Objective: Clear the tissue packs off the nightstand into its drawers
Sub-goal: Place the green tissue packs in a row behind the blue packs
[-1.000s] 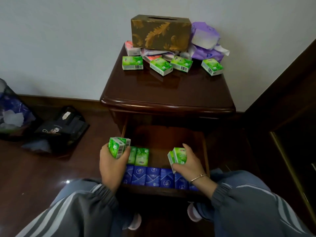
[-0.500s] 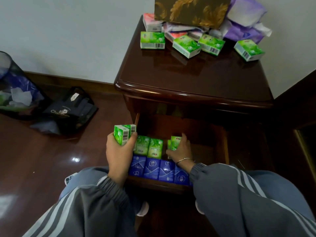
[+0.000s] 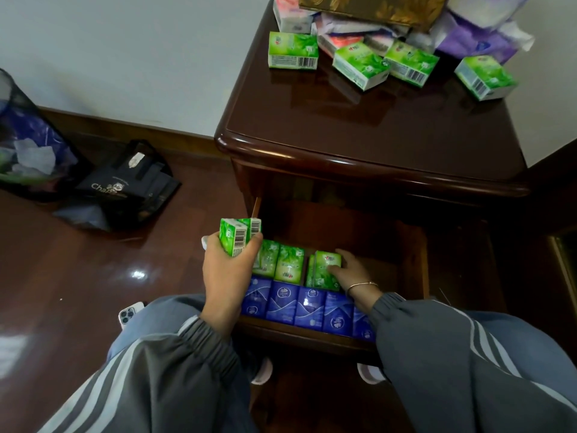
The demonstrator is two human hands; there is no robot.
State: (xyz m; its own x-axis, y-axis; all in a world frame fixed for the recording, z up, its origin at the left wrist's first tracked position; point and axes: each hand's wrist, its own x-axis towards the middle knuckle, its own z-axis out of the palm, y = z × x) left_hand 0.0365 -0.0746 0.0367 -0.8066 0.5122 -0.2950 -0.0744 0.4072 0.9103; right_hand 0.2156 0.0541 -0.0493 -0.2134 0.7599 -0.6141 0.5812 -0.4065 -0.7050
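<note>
A dark wooden nightstand [image 3: 374,142] stands against the wall with a drawer [image 3: 416,254] pulled open. At the back of its top, a gold-patterned tissue box [image 3: 371,7] sits over a heap of pink, white and purple packs [image 3: 474,42]. Four loose green packs [image 3: 359,65] lie flat just in front of the heap. Inside the drawer, a row of blue packs [image 3: 309,306] lines the front wall, and behind it a second row of green packs [image 3: 279,264] stands on end. The left hand [image 3: 228,270] grips two green packs [image 3: 239,237] upright over the drawer's left front corner. The right hand [image 3: 354,273], fingers curled, pinches another upright green pack [image 3: 326,270] at the end of that second row. Bare drawer floor lies to the right of that pack. The left hand's load already stands the way the row stands, so it likely has to cross rightward to reach that space. The packs on top lie well beyond either hand.
</note>
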